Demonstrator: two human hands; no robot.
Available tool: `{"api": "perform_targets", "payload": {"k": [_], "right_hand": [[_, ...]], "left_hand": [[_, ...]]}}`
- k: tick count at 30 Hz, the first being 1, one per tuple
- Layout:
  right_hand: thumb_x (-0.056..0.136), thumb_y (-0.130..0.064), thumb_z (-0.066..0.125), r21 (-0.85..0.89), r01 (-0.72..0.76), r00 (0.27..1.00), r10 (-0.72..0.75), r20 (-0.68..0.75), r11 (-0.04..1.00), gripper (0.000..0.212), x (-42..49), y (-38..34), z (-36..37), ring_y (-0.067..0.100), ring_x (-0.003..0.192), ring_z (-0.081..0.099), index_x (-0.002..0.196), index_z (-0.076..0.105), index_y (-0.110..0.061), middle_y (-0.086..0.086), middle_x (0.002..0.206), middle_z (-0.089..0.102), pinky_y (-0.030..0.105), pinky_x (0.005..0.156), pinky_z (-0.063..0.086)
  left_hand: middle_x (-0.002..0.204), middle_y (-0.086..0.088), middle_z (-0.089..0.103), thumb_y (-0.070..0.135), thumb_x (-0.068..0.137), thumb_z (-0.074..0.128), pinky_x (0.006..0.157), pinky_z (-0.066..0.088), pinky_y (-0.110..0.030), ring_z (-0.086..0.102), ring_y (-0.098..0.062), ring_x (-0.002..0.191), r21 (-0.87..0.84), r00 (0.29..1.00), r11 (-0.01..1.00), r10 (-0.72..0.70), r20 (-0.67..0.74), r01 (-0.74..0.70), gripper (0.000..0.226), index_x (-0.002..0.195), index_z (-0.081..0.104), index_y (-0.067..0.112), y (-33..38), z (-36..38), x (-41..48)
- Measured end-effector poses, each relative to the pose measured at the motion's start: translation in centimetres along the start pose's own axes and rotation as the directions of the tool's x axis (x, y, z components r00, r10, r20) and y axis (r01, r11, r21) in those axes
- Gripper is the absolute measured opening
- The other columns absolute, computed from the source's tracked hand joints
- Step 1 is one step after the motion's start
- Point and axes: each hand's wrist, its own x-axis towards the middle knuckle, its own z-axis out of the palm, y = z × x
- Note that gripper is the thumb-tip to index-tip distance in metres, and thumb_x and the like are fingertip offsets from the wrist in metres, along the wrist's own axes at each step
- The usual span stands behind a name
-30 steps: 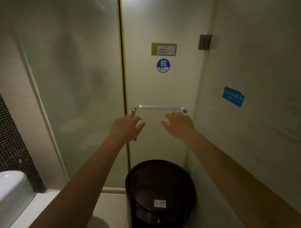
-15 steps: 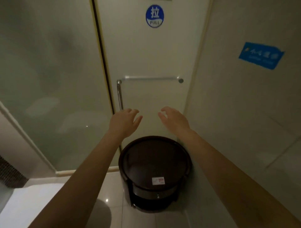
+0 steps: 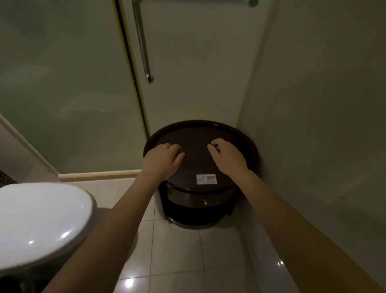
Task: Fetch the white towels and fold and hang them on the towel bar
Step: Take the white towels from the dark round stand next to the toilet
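Bathrm, dim, w/ a pale tiled floor [image 3: 177, 251] showing glare spots. Far left is a white toilet [image 3: 41, 225], cut by the frame edge. Behind it stands a frosted glass panel [image 3: 62, 83], then the door [image 3: 198, 73] w/ a vertical chrome handle [image 3: 143, 41] near its left edge. Low centre, tucked into the corner btwn door and wall, sits a dark round bin [image 3: 198, 207], lid [image 3: 194, 136] closed, w/ a white label [image 3: 206, 179] on the lid's near side. Both bare arms reach down over it. The left grip [image 3: 161, 160] is palm down over the lid's left part, fingers fairly straight and a bit spread, nothing in it. The right grip [image 3: 227, 156] is over the lid's right part, fingers loosely bent, thumb apart from them, also holding nothing. Can't tell whether either one touches the lid. At the top edge, right of centre, only the end of the towel bar [image 3: 253, 2] shows on the door, bare as far as visible. Right side is plain wall [image 3: 323, 104]. No white towels anywhere in view, so where they are can't be said. Progress, as I judge it: at the very start, w/ nothing fetched, folded or hung. Left to do: find the towels (prob. outside this corner), bring them over, fold each one, drape them on the bar. Hands at the bin don't obviously serve any of that.
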Motion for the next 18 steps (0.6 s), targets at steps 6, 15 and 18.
{"api": "perform_targets", "payload": {"k": [6, 15, 18], "right_hand": [[0.099, -0.04, 0.042, 0.095, -0.094, 0.994, 0.099, -0.054, 0.991, 0.028, -3.2, 7.0, 10.5, 0.01, 0.093, 0.061, 0.116, 0.057, -0.024, -0.005, 0.103, 0.063, 0.031, 0.081, 0.053], [0.095, -0.033, 0.05, 0.125, -0.366, 0.93, 0.367, 0.021, 0.922, 0.02, -3.5, 15.6, 22.0, 0.012, 0.071, 0.056, 0.084, 0.06, -0.019, -0.003, 0.08, 0.06, 0.029, 0.064, 0.043], [0.094, -0.038, 0.05, 0.123, -0.459, 0.886, 0.442, 0.143, 0.88, 0.026, -2.2, 16.4, 24.6, 0.015, 0.076, 0.058, 0.09, 0.064, -0.016, 0.001, 0.086, 0.062, 0.03, 0.066, 0.043]], "left_hand": [[0.119, 0.0, 0.062, 0.046, 0.096, 0.036, 0.081, 0.047, -0.035, 0.058, -0.02, 0.108, 0.002, 0.999, 1.0, 0.018, -0.044, -0.018, 0.042, 0.127, 0.054, 0.023, 0.8, 11.1, -3.2], [0.128, 0.0, 0.055, 0.044, 0.096, 0.039, 0.087, 0.047, -0.035, 0.05, -0.02, 0.12, 0.013, 0.998, 1.0, 0.01, -0.068, -0.009, 0.041, 0.129, 0.052, 0.023, -0.7, 22.3, -4.5], [0.13, 0.0, 0.054, 0.043, 0.096, 0.04, 0.09, 0.046, -0.034, 0.048, -0.019, 0.123, 0.011, 0.996, 1.0, 0.026, -0.091, -0.025, 0.041, 0.13, 0.052, 0.023, -1.4, 24.1, -3.9]]}}
